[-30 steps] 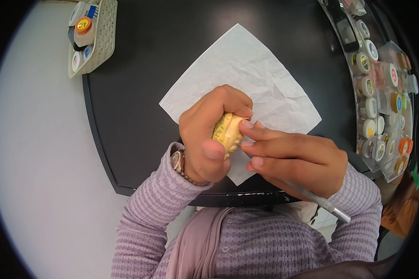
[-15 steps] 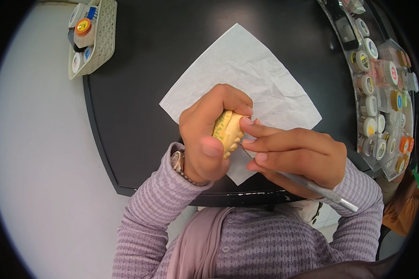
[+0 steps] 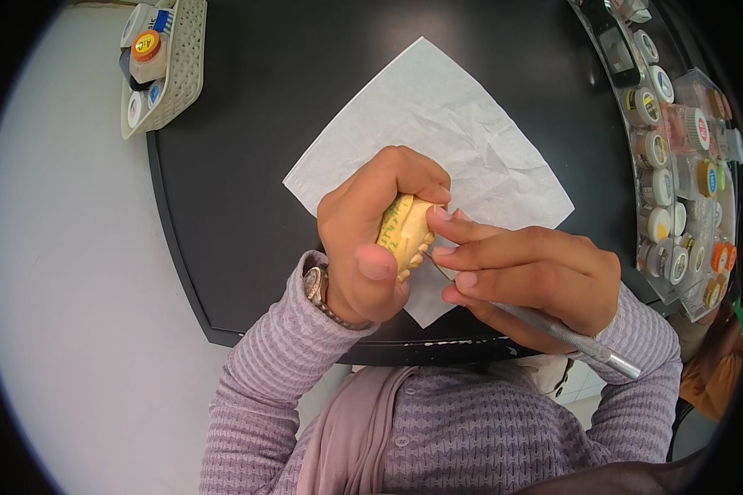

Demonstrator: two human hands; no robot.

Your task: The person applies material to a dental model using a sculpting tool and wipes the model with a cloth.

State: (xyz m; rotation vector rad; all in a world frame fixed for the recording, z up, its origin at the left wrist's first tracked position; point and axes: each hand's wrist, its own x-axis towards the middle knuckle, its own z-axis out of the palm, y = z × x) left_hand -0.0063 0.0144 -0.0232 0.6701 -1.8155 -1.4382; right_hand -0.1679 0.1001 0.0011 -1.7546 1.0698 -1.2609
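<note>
A yellow dental cast (image 3: 399,231) with a row of teeth and green writing on its side is gripped in my left hand (image 3: 357,239), tilted above a white paper sheet. My right hand (image 3: 537,276) is closed round a dental carving tool (image 3: 588,342) with a knurled silver handle. Its thin tip reaches the teeth along the cast's right edge; the exact contact point is too small to make out. One fingertip of my right hand rests against the cast.
Under my hands the creased white paper (image 3: 462,124) lies on a black table (image 3: 256,82). A woven cream basket (image 3: 191,70) holding jars stands at the far left. Along the right, clear stands (image 3: 673,289) carry several small lidded jars. Part of another person (image 3: 714,371) shows at the right edge.
Both hands keep nearly the same place. My right hand and the carving tool have shifted very slightly to the right. The cast stays in my left hand.
</note>
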